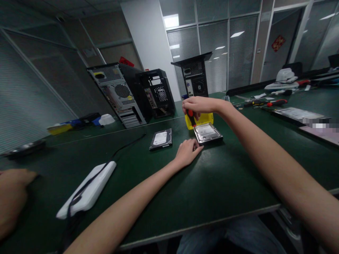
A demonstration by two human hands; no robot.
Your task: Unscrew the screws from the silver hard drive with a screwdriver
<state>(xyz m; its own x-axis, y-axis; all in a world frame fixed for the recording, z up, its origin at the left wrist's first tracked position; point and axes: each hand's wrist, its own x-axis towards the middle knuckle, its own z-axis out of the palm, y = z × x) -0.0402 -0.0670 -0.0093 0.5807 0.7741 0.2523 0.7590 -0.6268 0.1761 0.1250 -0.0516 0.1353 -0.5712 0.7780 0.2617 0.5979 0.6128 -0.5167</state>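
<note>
My right hand [197, 105] is wrapped round a red and black screwdriver [190, 117], which points down at the upper left corner of a silver hard drive [208, 132]. That drive lies flat on the green table, in front of a yellow tray [207, 118]. At the drive's lower left edge is my left hand [187, 151], its fingers curled; what they hold, if anything, is hidden. A second hard drive [161, 139] with a white label lies to the left of my left hand.
Computer cases [124, 93] stand at the back. A white power strip [88, 188] with a black cable lies at the left. Another person's hand [13, 197] is at the left edge. Tools [277, 103] and more drives [299, 114] lie at the right.
</note>
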